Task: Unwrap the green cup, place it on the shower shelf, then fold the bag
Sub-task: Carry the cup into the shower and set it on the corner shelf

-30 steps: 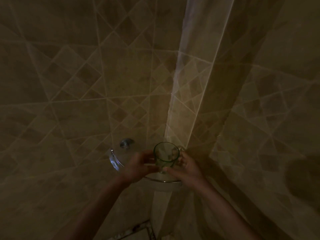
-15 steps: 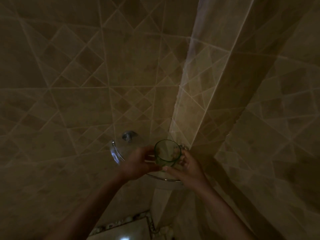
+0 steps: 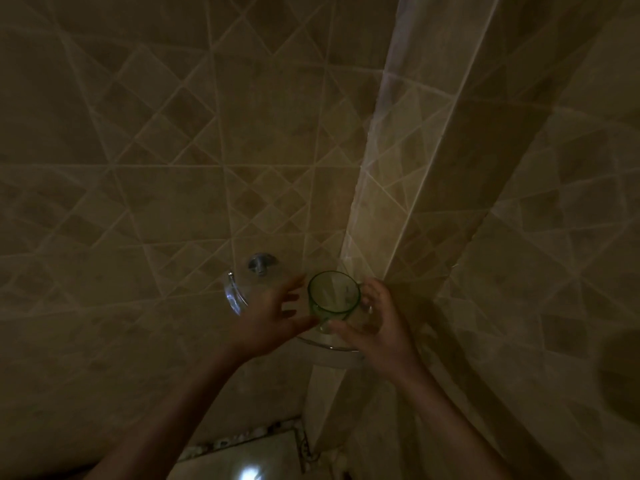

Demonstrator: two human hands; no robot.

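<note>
The green glass cup [image 3: 333, 295] stands upright on the clear glass corner shelf [image 3: 332, 347], its mouth facing me. My left hand [image 3: 273, 323] hovers just left of the cup with its fingers spread, a small gap between fingertips and glass. On the cup's right, by the handle, my right hand [image 3: 377, 327] is loosely curved and open, with the thumb tip close to the cup's base. No bag is in view.
Dim tiled shower walls meet in a corner right behind the shelf. A chrome mount [image 3: 260, 263] fixes the shelf to the left wall, and the shelf's curved glass edge [image 3: 233, 301] juts out left. Tiled floor [image 3: 249, 462] shows below.
Both hands were closed around the cup a second ago. They have since opened and drawn slightly off it, leaving the cup standing on the shelf.
</note>
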